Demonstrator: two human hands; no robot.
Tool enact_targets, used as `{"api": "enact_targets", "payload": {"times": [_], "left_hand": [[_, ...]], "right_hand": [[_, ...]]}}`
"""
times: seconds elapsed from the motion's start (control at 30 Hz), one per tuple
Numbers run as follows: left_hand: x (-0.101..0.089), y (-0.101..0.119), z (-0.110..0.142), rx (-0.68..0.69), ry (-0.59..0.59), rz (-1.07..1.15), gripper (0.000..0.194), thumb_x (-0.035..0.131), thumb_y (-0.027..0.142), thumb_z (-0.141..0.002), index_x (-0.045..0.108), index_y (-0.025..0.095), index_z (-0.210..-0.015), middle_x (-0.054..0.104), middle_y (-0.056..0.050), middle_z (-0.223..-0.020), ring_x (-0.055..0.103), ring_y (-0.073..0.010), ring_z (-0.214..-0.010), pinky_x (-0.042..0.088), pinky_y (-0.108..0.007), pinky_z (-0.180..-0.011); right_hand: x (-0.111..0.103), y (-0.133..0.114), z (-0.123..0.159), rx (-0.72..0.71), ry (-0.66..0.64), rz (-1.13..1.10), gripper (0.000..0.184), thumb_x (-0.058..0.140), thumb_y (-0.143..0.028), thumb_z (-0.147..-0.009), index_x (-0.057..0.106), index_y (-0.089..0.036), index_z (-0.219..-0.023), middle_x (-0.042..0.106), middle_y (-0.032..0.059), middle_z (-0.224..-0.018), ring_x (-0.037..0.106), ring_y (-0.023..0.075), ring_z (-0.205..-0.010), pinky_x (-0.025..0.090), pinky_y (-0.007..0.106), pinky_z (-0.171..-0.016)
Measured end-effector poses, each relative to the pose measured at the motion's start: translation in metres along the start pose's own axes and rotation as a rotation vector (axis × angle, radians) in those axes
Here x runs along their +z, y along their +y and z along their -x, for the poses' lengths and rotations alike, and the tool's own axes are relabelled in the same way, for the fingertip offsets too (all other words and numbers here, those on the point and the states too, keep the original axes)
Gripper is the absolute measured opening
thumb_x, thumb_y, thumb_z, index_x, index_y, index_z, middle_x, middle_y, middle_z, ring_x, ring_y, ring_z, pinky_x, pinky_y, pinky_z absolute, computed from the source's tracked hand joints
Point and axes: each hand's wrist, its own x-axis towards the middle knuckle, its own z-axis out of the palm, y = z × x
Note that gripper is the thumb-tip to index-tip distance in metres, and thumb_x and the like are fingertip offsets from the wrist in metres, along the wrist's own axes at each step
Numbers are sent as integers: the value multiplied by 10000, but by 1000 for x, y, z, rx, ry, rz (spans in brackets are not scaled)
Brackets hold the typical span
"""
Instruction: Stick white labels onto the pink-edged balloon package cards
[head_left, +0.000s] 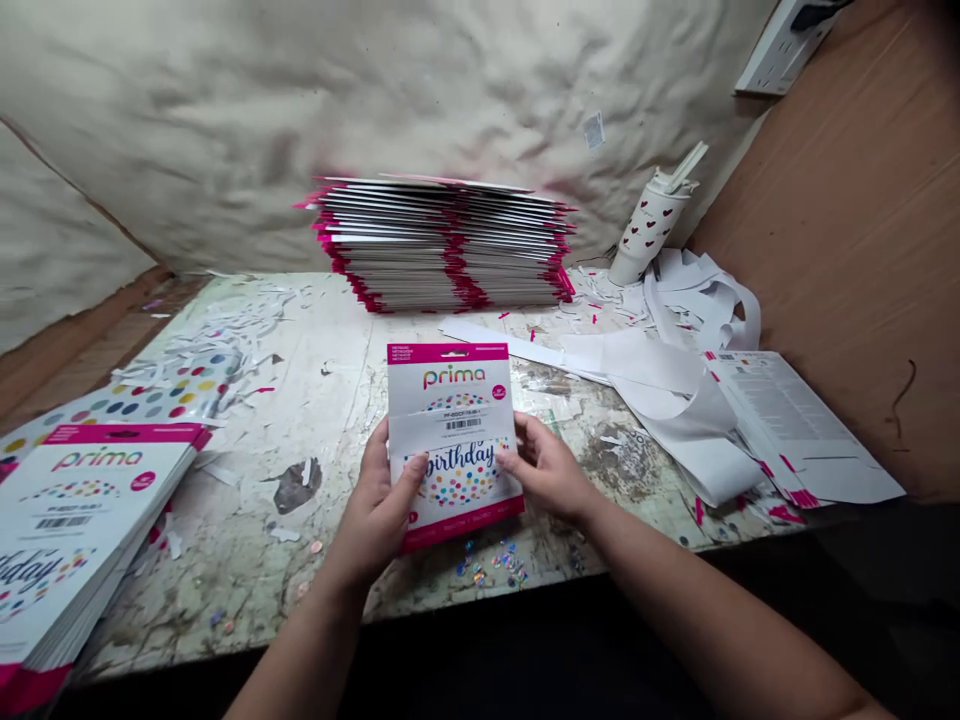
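A white and pink "prima" birthday balloon packet (457, 480) is held upright, tilted slightly back, above the front of the table. My left hand (382, 500) grips its left edge with the thumb on the front. On the opposite edge, my right hand (547, 465) pinches it, thumb also in front; the fingers behind are partly hidden. A white barcode label (461, 424) crosses the packet's middle, over part of the printed dots. To the left lies a stack of matching packets (97, 540), whose top one carries a similar label.
A tall stack of pink-edged packets (450, 250) stands at the back against the covered wall. White paper strips (645, 380) curl on the right, beside more packets (802, 430) and a heart-patterned tumbler (649, 230). Paper scraps (225, 325) and shiny confetti (495, 568) litter the table (315, 590).
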Motion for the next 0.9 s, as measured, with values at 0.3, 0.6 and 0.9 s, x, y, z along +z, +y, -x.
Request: {"api": "enact_targets", "payload": {"times": [0.3, 0.6, 0.9], "left_hand": [[8, 47, 7, 353, 48, -781, 825, 579, 456, -771, 231, 95, -1426, 266, -213, -1478, 262, -368, -1346, 286, -558, -1058], [-42, 62, 34, 282, 318, -1554, 669, 269, -34, -786, 190, 79, -1441, 235, -168, -1495, 236, -336, -1360, 310, -500, -1059], [-201, 9, 27, -408, 373, -1498, 677, 317, 466, -872, 297, 19, -1380, 286, -306, -1431, 333, -516, -1239, 336, -716, -836]], "right_hand": [[-8, -34, -17, 151, 64, -423, 322, 655, -447, -732, 589, -132, -732, 531, -17, -439, 451, 91, -347, 295, 191, -317], [24, -61, -13, -70, -203, -355, 439, 515, -476, -859, 569, -203, -1198, 710, 74, -945, 631, 204, -895, 446, 352, -800], [16, -12, -33, -131, -262, 226, 264, 558, -346, -824, 673, -183, -996, 700, 76, -945, 642, 211, -886, 489, 361, -821]]}}
